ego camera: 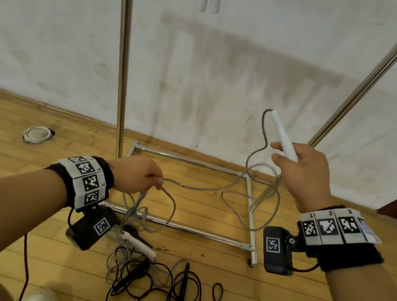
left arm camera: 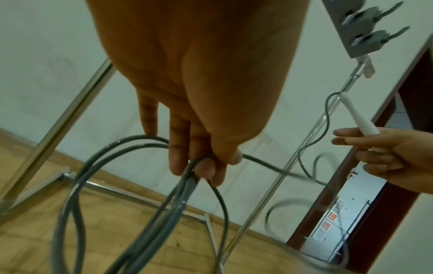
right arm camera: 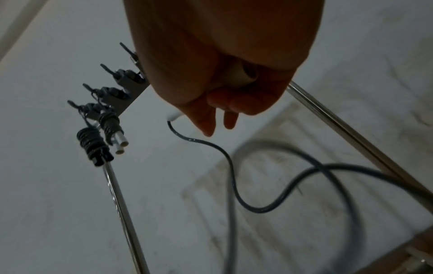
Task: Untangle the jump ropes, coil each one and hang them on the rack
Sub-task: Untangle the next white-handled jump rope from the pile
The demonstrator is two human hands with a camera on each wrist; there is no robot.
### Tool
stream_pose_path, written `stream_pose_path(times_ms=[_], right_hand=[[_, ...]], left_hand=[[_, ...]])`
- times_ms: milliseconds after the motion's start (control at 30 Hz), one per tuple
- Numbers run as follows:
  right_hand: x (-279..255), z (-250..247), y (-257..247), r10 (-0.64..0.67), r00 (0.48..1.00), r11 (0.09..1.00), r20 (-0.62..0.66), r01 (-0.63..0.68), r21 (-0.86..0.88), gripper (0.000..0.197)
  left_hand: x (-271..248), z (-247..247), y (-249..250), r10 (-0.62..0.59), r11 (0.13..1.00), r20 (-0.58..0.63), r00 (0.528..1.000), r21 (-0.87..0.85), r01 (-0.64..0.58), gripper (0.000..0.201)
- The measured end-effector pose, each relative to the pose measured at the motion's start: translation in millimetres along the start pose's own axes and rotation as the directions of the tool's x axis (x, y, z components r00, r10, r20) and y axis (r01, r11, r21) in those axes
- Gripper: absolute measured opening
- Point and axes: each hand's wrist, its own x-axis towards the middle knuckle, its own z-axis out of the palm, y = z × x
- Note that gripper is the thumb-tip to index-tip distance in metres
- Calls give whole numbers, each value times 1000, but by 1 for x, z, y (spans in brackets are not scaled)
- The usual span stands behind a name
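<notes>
My right hand [ego camera: 299, 163] grips the white handle [ego camera: 282, 136] of a grey jump rope [ego camera: 202, 188], tip pointing up and away. The grey cord runs from the handle's tip down in loops to my left hand [ego camera: 143, 176], which pinches several strands of it [left arm camera: 201, 166]. The rope's second white handle [ego camera: 138, 243] lies on the floor below. A black jump rope [ego camera: 161, 287] lies tangled on the floor with its two black handles. Two coiled ropes, one black [right arm camera: 93, 146] and one with white handles [right arm camera: 112, 129], hang on the rack's hooks.
The metal rack has two upright poles [ego camera: 122, 59] and a square base frame [ego camera: 191, 159] on the wooden floor against a white wall. A white round fitting [ego camera: 36, 134] sits in the floor at the left. A dark red door frame [left arm camera: 365, 163] stands at the right.
</notes>
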Motion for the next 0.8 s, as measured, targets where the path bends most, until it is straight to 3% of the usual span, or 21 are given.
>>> stream_pose_path(times_ms=[133, 233, 400, 500, 667, 800], right_hand=[[-16, 16, -6, 11, 983, 1000, 185, -16, 25, 15], [-35, 38, -15, 24, 934, 998, 357, -42, 42, 7], [-57, 66, -29, -80, 848, 996, 524, 53, 66, 12], [-58, 72, -34, -84, 852, 996, 516, 65, 53, 15], [-54, 74, -45, -179, 873, 984, 454, 169, 64, 29], [-51, 72, -60, -251, 883, 967, 397, 208, 149, 23]], left_hand=[[-2, -11, 16, 63, 997, -133, 989, -32, -67, 29], [-5, -17, 36, 133, 989, -196, 972, -37, -142, 26], [-10, -23, 55, 193, 970, -312, 930, -79, -228, 22], [-13, -24, 53, 199, 950, -363, 910, -155, -270, 20], [-15, -14, 42, 207, 966, -277, 938, -94, -240, 13], [-10, -6, 37, 202, 968, -332, 921, -72, -239, 8]])
